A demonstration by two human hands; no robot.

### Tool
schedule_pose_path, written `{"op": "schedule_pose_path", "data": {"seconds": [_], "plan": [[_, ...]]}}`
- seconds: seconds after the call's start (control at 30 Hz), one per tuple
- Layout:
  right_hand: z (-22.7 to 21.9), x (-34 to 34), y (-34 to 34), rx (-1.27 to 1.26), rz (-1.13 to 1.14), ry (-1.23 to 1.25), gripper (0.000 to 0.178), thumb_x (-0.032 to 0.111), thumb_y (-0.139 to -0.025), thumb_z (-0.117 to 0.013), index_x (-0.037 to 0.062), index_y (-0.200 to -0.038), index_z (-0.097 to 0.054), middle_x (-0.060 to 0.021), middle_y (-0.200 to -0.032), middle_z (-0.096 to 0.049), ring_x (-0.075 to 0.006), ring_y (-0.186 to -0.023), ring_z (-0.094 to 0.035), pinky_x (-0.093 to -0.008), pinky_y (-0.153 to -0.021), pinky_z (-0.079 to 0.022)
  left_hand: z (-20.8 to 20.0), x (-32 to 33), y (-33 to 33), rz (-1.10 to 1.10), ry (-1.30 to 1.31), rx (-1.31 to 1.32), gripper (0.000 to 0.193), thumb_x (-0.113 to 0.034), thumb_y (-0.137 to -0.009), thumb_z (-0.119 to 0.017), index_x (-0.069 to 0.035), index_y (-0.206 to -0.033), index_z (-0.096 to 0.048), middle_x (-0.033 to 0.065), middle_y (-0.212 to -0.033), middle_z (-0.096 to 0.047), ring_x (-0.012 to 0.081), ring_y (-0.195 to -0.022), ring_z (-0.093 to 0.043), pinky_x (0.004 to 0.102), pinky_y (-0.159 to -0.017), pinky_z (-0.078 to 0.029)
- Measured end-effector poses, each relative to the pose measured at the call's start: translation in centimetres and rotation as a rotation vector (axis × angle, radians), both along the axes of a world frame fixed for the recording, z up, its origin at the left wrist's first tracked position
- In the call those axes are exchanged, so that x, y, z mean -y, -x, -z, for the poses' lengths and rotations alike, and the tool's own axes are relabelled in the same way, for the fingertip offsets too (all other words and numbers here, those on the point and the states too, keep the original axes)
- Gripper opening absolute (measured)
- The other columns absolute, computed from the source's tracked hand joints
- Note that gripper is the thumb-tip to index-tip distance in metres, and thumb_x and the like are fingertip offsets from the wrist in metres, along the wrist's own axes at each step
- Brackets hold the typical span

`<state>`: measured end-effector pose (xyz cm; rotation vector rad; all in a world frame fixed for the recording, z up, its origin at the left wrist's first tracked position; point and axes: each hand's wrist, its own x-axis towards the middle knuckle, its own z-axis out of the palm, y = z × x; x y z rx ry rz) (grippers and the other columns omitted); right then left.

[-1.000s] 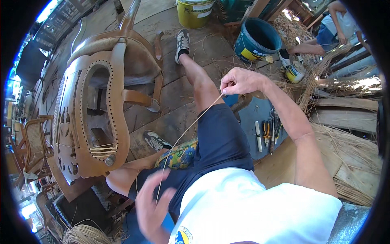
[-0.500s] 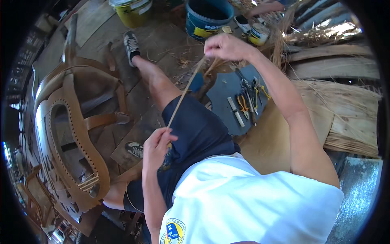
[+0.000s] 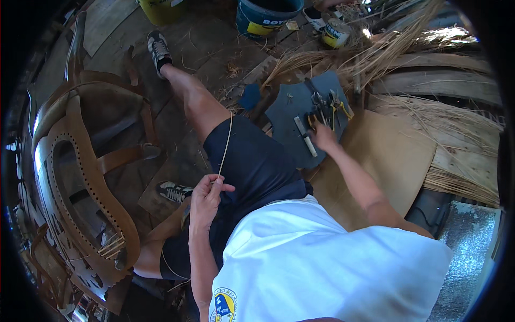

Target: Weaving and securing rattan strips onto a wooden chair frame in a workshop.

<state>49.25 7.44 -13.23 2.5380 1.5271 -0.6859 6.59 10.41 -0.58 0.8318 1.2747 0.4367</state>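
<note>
My left hand [image 3: 207, 196] is above my thigh, its fingers pinching a thin pale strip of cane [image 3: 226, 145]. The strip rises from the fingertips and lies along my dark shorts toward the knee. My right hand [image 3: 324, 137] reaches down to the blue-grey sheet [image 3: 287, 99], its fingers closed at the orange-handled pliers [image 3: 310, 118], which the hand partly hides. Beside them lie a white-handled tool [image 3: 305, 137] and yellow-handled cutters [image 3: 337, 103]. On the left stands a wooden chair frame [image 3: 115, 206] with small holes along its inner edge and several pale strips threaded at its lower corner.
A dark bucket [image 3: 268, 16] and a yellow bucket [image 3: 161, 12] stand at the far side, near a small can [image 3: 336, 33]. Loose fibre bundles [image 3: 397, 37] and planks [image 3: 429, 86] fill the right. A brown board [image 3: 375, 161] lies beside my right arm.
My right hand has let go of the strip's upper end and come down to the tools. The strip, stretched between both hands before, now hangs from my left hand alone.
</note>
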Motion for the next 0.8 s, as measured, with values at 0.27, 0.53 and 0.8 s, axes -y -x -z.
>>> {"op": "schedule_pose_path", "data": {"seconds": [0.27, 0.53, 0.8], "plan": [[4.2, 2.9, 4.3, 0.003, 0.148, 0.048, 0.044, 0.03, -0.093, -0.065, 0.006, -0.127, -0.052, -0.0235, -0.124, -0.061, -0.0434, -0.107, -0.065, -0.0537, -0.089, -0.052, -0.2, -0.4, 0.3, -0.042, 0.075, -0.003, 0.02, -0.023, -0.103, -0.059, -0.004, -0.107, -0.063, 0.0087, -0.083, -0.074, -0.0002, -0.052, -0.037, 0.0169, -0.048, -0.029], [6.2, 3.8, 0.7, -0.115, 0.027, 0.054, 0.04, 0.023, -0.09, -0.068, 0.003, -0.122, -0.053, -0.0219, -0.106, -0.067, -0.0401, -0.1, -0.068, -0.0512, -0.085, -0.052, -0.1, -0.4, 0.4, -0.02, 0.075, -0.01, 0.019, -0.022, -0.102, -0.059, -0.004, -0.106, -0.062, 0.0085, -0.082, -0.074, 0.0006, -0.052, -0.038, 0.017, -0.047, -0.029], [-6.3, -2.1, 4.4, -1.215, 0.608, -0.251, 0.026, 0.023, -0.102, -0.061, 0.0062, -0.121, -0.056, -0.0032, -0.089, -0.06, -0.0098, -0.07, -0.058, -0.0259, -0.065, -0.05, -1.2, -0.6, -0.3, -0.047, 0.009, -0.01, 0.02, -0.02, -0.103, -0.055, -0.002, -0.105, -0.063, 0.0059, -0.082, -0.074, -0.0002, -0.053, -0.037, 0.0194, -0.049, -0.03]]}}
